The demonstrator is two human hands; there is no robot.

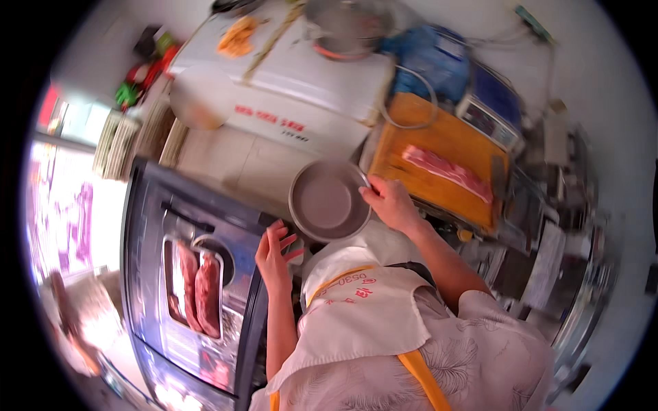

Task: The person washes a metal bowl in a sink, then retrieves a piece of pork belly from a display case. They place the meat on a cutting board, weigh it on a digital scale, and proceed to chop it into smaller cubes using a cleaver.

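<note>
Round bowl [331,201], mouth upward (tilt unclear), right fingers [378,185] clamping rim [293,202], left fingers [275,234] apart

Pale wall [593,89] at right; bright opening [113,219] left.

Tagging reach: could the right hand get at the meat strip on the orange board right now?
Probably not to grasp it yet: the right hand holds a grey pan. Otherwise, nothing visible blocks the way to the meat strip.
</note>
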